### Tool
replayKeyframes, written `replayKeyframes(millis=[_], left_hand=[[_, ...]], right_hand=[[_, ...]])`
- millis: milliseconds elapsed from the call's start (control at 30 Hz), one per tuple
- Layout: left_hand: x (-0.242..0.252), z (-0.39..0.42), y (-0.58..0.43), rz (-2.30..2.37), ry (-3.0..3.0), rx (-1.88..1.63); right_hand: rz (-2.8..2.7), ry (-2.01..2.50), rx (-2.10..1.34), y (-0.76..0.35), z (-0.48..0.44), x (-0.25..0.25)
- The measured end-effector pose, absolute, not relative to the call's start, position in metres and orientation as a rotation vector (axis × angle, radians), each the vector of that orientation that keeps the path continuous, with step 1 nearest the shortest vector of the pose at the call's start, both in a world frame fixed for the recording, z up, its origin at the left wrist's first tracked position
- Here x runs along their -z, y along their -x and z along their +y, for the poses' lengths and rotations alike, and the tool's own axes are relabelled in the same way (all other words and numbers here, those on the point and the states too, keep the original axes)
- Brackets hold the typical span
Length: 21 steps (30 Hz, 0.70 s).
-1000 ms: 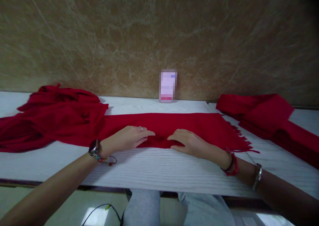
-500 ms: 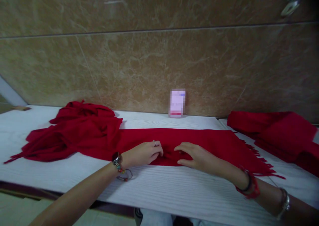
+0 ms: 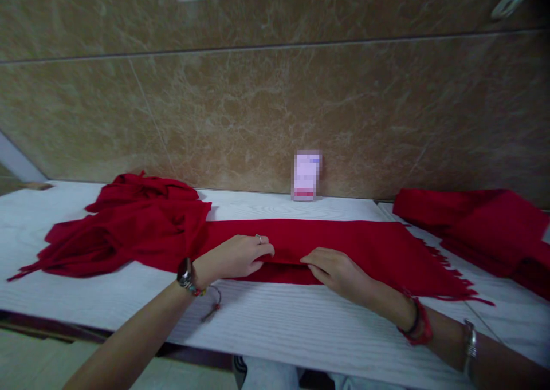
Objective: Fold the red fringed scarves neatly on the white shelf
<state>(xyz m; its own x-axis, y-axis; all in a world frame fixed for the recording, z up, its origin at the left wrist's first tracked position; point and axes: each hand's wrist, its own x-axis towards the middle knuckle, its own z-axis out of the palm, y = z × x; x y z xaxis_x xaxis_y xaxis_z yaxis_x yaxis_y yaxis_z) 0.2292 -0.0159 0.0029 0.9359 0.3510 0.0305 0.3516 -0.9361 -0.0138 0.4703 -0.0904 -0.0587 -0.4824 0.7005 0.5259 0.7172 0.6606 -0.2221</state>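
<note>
A red fringed scarf [image 3: 361, 247] lies stretched along the white table, its left part bunched in a heap and its fringe at the right end. With fingers curled, my left hand [image 3: 243, 255] pinches the cloth left of the middle. My right hand [image 3: 333, 267] closes thumb and fingers on the same layer a short way to the right. Between the two hands the near edge of the upper layer is lifted slightly, and a strip of red cloth shows beneath it.
Another red cloth [image 3: 468, 221] lies folded at the right. A blurred phone-like screen [image 3: 305, 176] leans against the brown marbled wall [image 3: 240, 109]. The white wood-grained table [image 3: 275, 315] runs along the wall, with its near edge close to my legs.
My left hand has shifted slightly left and my right thumb has closed toward the fingers. Both hands now grip the cloth, and its layer is lifted between them.
</note>
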Motion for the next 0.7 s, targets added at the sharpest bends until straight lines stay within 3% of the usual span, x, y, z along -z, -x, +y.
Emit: replayKeyframes(millis=[200,700], left_hand=[[-0.010,-0.019,-0.227,-0.401,3.166,-0.027],[-0.013,-0.016,-0.226,-0.378,3.281,0.011]], right_hand=[[-2.408,0.884,0.032,-0.475,-0.096,0.057],[-2.456,0.980,-0.293,-0.486,-0.100,0.054]])
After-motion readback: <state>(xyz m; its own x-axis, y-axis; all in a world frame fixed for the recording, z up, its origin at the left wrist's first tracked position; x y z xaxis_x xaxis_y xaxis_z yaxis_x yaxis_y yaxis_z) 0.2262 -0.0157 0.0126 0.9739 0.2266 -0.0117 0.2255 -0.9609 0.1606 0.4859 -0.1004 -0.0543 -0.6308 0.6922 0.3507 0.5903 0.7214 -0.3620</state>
